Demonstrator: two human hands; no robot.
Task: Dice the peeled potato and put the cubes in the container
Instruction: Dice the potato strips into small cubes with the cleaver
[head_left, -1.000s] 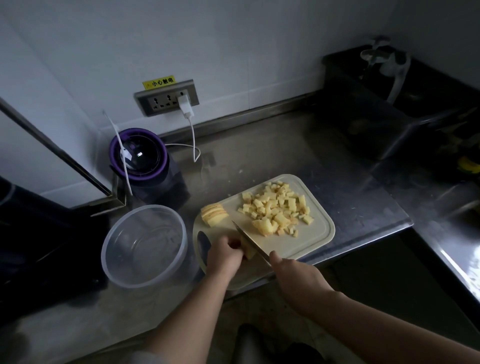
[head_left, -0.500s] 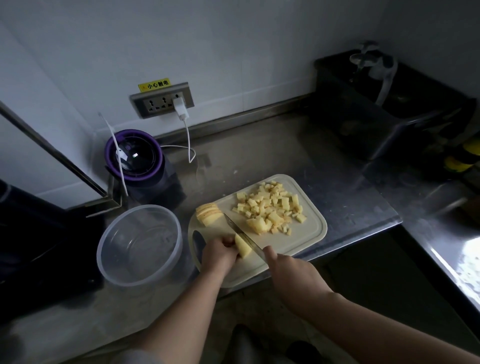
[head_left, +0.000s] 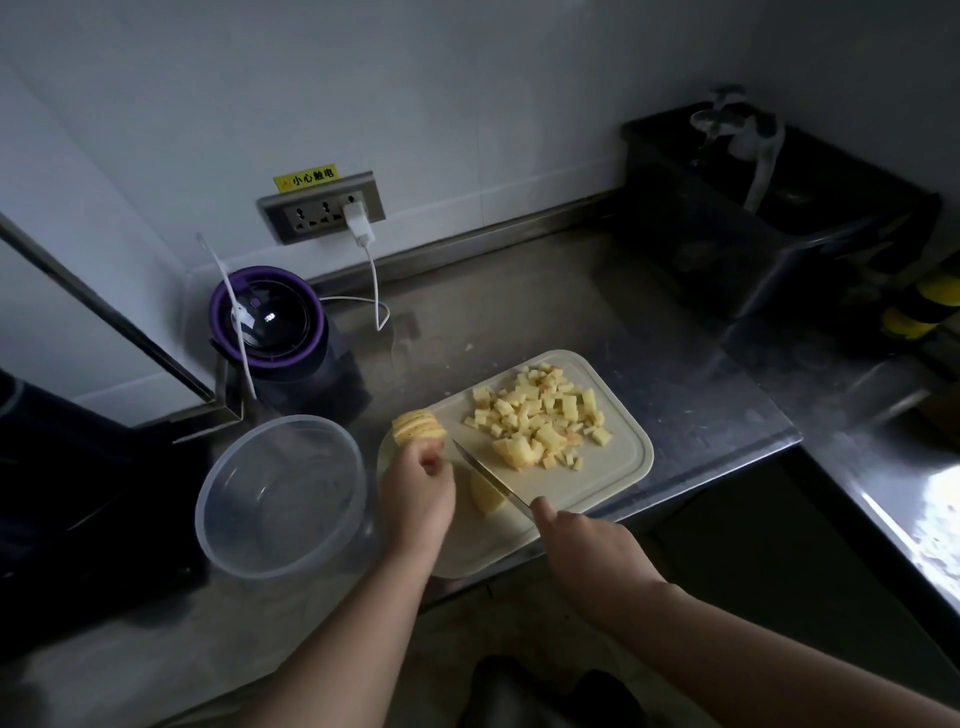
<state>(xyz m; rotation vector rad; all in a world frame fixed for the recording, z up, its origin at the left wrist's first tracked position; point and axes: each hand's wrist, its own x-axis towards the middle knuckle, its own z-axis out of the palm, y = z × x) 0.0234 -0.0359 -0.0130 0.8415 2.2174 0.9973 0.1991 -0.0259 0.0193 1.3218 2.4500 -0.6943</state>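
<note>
The cutting board (head_left: 613, 483) is plain cream. The potato cubes (head_left: 540, 415) on its far right part are pale yellow, some with pinkish edges. The sliced potato stack (head_left: 418, 427) at its far left corner is pale yellow with darker lines between slices. The knife (head_left: 488, 478) blade is dark grey. The container (head_left: 234, 551) on the left is clear and colourless. The appliance (head_left: 267, 317) at far left has a purple rim and black lid. The cable (head_left: 376, 291) is white. The socket plate (head_left: 311, 210) is grey. The label (head_left: 306, 177) above it is yellow with black characters. The countertop (head_left: 519, 312) is grey. The object (head_left: 930, 301) at far right has yellow and black bands.
</note>
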